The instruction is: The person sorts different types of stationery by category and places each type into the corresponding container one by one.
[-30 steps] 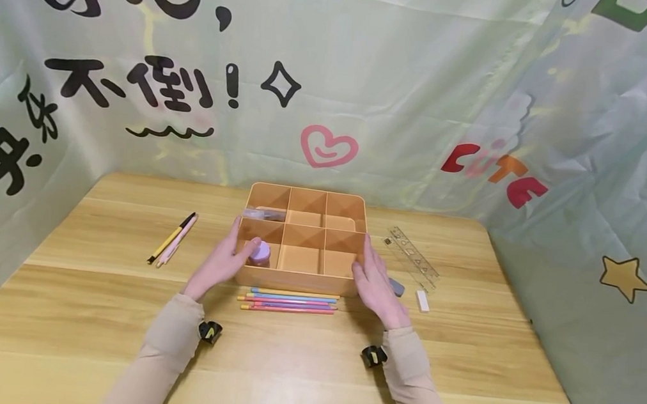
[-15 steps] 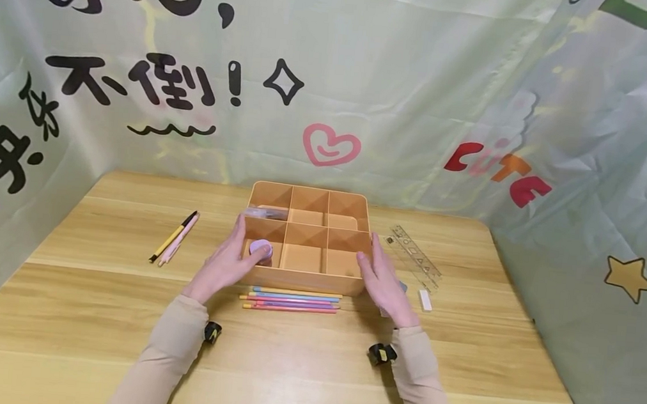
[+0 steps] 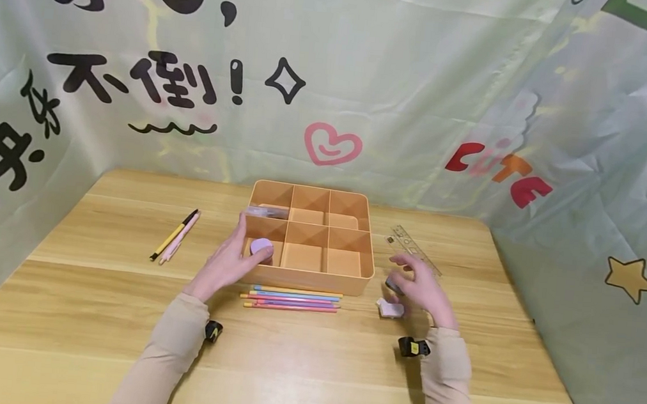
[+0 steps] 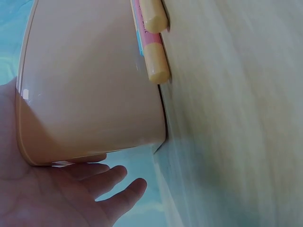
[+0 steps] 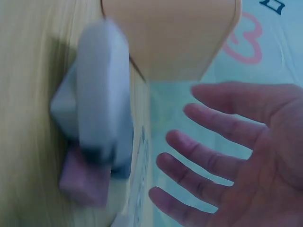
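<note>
A tan storage box [image 3: 305, 280] with two rows of compartments stands at the back of the table. My left hand [image 3: 224, 262] holds its front left corner, thumb over the rim and fingers along the outer side wall [image 4: 90, 85]. A small jar with a lavender lid [image 3: 260, 245] sits in the front left compartment, and a clear purplish item [image 3: 267, 212] lies in the one behind. Off the box's right side, my right hand [image 3: 424, 289] hovers with fingers spread above a grey-blue eraser-like block [image 3: 393, 285] and a pale block [image 3: 391, 309]. A pinkish block [image 5: 85, 177] shows below them in the right wrist view.
Several coloured pencils [image 3: 292, 299] lie in a row before the box. A yellow-and-black pen [image 3: 173, 236] and a pink pen [image 3: 180, 237] lie at the left. A clear ruler [image 3: 409, 240] is to the right. Printed cloth [image 3: 401, 106] hangs behind the table.
My right hand has let go of the box's right side and moved right, over the small blocks. The box has shifted slightly right in view. My left hand stays on its corner.
</note>
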